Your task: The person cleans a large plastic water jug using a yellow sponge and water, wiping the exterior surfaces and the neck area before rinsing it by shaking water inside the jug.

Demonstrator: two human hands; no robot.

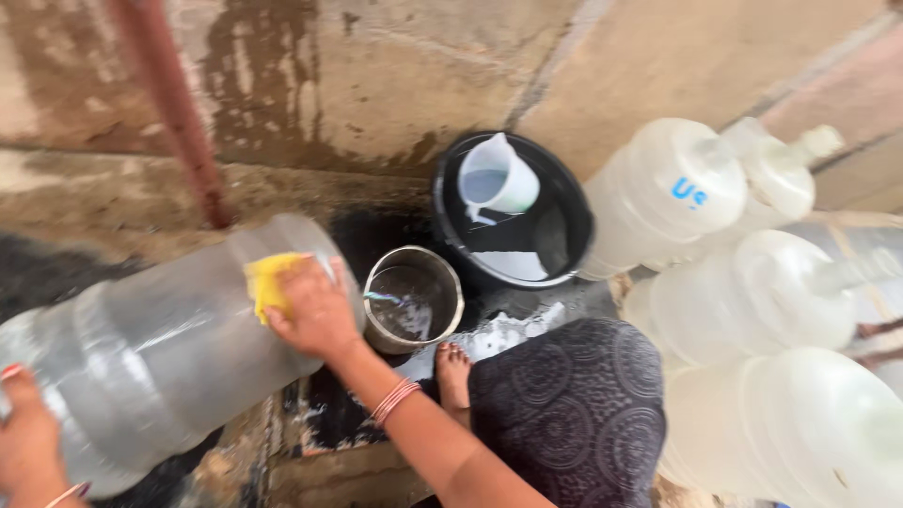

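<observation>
Right hand point(315, 310) pressing flat a yellow soft sponge point(268, 282) against large clear ribbed plastic water jug point(160, 348), left hand point(28, 442) gripping jug's base, small round metal bucket point(412, 299) sitting nearby.

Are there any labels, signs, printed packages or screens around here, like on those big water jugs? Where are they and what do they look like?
Blue printed mark: on the side of the upper pale translucent jug at right, small, blurred.
Clear jug lying on its side under the hands: no label visible.
Other pale jugs stacked at right: plain, no labels seen.
No signs, screens or printed packages in view.
</observation>
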